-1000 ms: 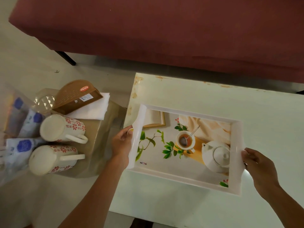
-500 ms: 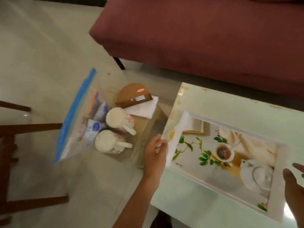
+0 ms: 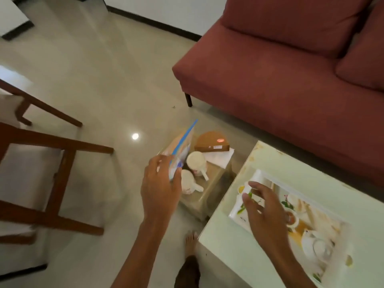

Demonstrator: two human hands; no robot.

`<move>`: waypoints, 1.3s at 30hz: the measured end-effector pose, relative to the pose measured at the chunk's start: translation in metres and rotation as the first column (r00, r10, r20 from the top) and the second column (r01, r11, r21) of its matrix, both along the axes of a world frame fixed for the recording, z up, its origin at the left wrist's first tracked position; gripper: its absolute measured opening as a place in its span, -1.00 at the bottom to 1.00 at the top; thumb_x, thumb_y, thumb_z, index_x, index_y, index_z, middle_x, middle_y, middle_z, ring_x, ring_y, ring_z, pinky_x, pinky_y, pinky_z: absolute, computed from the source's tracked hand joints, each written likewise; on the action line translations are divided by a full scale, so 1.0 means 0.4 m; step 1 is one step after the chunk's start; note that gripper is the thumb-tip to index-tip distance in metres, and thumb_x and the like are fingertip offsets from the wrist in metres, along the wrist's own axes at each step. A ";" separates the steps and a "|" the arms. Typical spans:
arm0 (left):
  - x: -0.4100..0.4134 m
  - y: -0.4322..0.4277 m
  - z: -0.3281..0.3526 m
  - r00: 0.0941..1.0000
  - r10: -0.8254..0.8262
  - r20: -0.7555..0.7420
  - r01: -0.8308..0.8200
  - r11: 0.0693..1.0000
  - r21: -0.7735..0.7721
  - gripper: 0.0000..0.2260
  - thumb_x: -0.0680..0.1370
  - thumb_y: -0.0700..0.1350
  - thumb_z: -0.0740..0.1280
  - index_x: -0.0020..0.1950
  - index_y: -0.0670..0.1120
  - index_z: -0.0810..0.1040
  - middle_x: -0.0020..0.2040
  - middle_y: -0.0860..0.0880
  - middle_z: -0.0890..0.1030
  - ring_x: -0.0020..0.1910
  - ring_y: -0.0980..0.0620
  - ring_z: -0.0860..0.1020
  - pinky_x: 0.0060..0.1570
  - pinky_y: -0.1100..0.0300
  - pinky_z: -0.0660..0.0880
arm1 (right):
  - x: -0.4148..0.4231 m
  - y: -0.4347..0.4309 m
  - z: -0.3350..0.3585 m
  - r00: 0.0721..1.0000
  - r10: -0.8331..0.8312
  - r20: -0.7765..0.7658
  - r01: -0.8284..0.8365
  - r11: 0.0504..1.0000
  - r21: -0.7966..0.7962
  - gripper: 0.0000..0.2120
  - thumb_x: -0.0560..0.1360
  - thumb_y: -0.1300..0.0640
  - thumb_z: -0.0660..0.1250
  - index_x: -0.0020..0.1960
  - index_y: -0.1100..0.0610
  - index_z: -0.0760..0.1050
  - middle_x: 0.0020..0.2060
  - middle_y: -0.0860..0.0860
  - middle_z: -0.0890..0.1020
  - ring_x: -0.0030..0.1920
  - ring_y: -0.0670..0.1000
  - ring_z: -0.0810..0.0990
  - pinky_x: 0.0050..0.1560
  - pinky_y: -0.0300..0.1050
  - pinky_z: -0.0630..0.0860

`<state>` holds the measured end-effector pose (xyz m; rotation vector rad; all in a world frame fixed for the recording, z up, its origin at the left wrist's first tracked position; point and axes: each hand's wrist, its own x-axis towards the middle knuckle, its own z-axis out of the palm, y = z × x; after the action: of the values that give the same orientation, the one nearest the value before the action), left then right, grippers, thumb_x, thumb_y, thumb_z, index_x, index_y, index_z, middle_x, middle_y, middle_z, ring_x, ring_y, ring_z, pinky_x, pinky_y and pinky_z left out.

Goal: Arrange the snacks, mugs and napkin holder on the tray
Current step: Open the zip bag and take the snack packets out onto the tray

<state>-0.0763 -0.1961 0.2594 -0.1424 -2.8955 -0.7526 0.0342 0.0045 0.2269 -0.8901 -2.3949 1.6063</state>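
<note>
Leftmost, a wooden chair (image 3: 52, 163) stands on the tiled floor (image 3: 93, 80). The left hand (image 3: 161, 188) is raised over the floor, fingers curled at the edge of a clear snack bag (image 3: 178, 150) with a blue seal strip; blur prevents confirming whether it grips the bag. Just right of the bag, two white mugs (image 3: 196, 161) lie on their sides on a low clear stand (image 3: 209, 190), handles pointing right. Behind them sit a brown napkin holder (image 3: 212, 142) and a white napkin (image 3: 220, 157). Further right, the right hand (image 3: 264, 210) hovers spread and empty above the left end of the printed tray (image 3: 324, 231), which rests on the white table (image 3: 291, 163). A red sofa (image 3: 291, 69) occupies the background.
</note>
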 end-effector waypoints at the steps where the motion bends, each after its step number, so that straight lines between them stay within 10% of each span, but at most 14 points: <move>1: -0.026 -0.015 -0.014 0.999 0.014 0.052 -0.012 0.999 -0.033 -0.67 0.57 -0.06 0.38 0.32 -0.10 0.54 0.24 -0.11 0.56 0.15 -0.12 0.56 -0.03 -0.01 0.60 | -0.029 -0.041 0.017 0.999 0.036 0.012 -0.035 0.999 -0.020 -0.73 0.55 0.07 0.35 0.24 -0.08 0.49 0.12 -0.17 0.51 0.07 -0.27 0.50 -0.22 -0.55 0.44; 20: -0.317 -0.113 -0.087 0.923 0.000 0.385 -0.074 0.981 0.179 -0.88 0.51 -0.17 0.39 -0.17 -0.14 0.70 -0.32 -0.07 0.66 -0.25 -0.14 0.63 -0.34 0.15 0.43 | -0.319 -0.315 0.071 0.991 0.016 0.136 0.022 0.960 -0.278 -0.60 0.57 0.17 0.33 0.38 -0.04 0.42 0.23 -0.16 0.59 0.17 -0.20 0.57 0.00 -0.48 0.47; 26: -0.360 -0.165 0.045 0.929 0.014 0.371 -0.145 0.933 0.329 -0.91 0.44 -0.11 0.46 -0.11 -0.01 0.76 -0.26 0.07 0.74 -0.26 0.10 0.68 -0.13 0.09 0.63 | -0.342 -0.306 0.150 0.997 -0.053 0.051 0.070 0.897 -0.437 -0.57 0.53 0.36 0.32 0.30 -0.01 0.50 0.17 -0.11 0.65 0.10 -0.22 0.64 0.13 -0.27 0.57; 39: -0.028 0.030 0.241 0.821 -0.373 0.433 0.043 0.796 0.604 -0.84 0.33 -0.05 0.61 -0.11 0.02 0.77 -0.26 0.14 0.75 -0.27 0.16 0.72 -0.21 0.28 0.62 | -0.111 -0.192 0.338 0.979 -0.183 -0.087 0.114 0.854 -0.507 -0.77 0.41 -0.15 0.42 0.04 -0.15 0.65 -0.02 -0.17 0.72 0.01 -0.10 0.71 -0.06 -0.25 0.63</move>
<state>-0.0875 -0.1839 0.3558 -0.2282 -2.9793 -1.9628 -0.0101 -0.0723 0.3623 -0.9734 -1.7879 2.1872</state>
